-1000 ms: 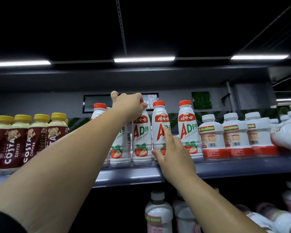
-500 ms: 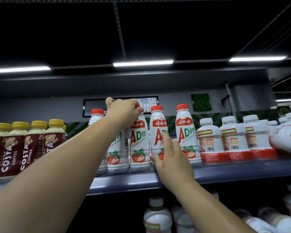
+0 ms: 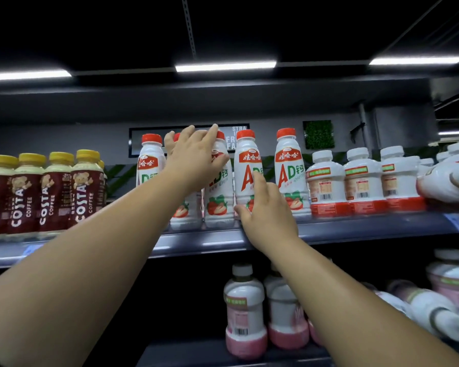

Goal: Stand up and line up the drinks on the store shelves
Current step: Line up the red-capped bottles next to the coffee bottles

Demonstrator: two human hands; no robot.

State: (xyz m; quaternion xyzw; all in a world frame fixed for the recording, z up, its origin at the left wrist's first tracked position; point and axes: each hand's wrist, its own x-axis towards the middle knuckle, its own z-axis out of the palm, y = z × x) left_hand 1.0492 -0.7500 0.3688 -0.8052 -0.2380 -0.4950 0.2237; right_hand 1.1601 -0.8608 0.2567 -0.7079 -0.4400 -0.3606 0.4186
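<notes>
Both hands on red-capped bottles

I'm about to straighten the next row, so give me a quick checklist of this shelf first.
1. Red-cap bottles upright: ok.
2. Left hand on a red-cap bottle's neck, grip: cannot tell.
3. Right hand touching the middle bottle, fingers loose: ok.
4. Coffee bottles upright, in line: ok.
5. White-cap bottles upright: ok.
6. White bottle at far right lying on its side: not ok.
</notes>
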